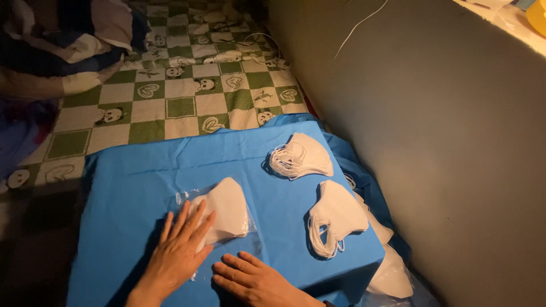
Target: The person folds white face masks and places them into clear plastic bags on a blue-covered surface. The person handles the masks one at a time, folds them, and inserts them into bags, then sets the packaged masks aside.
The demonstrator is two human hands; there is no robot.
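Both hands are lying flat and spread, fingers apart, gripping nothing. The left hand (181,245) is pressing its palm and fingers onto a clear plastic bag (196,199) that is holding a white folded face mask (228,209); the fingertips are resting over the mask's lower left edge. The right hand (257,279) is lying just beside it, fingers pointing left toward the bag's lower edge, though in this dim light it is hard to tell whether they are touching the plastic or only the cloth beneath.

The bagged mask is sitting near the middle of a blue cloth (131,187) that is covering a raised flat surface, possibly a tabletop or box. To the right on the same cloth, two loose stacks of white masks are lying with their ear loops trailing: an upper stack (307,153) toward the far edge and a lower stack (340,213) closer to the person. More white masks (392,273) are spilling off the cloth's right edge against a grey wall (443,142). Beyond the cloth, a green-and-white checkered sheet (187,85) is spreading over a bed, with a bundled quilt (62,40) at the upper left.
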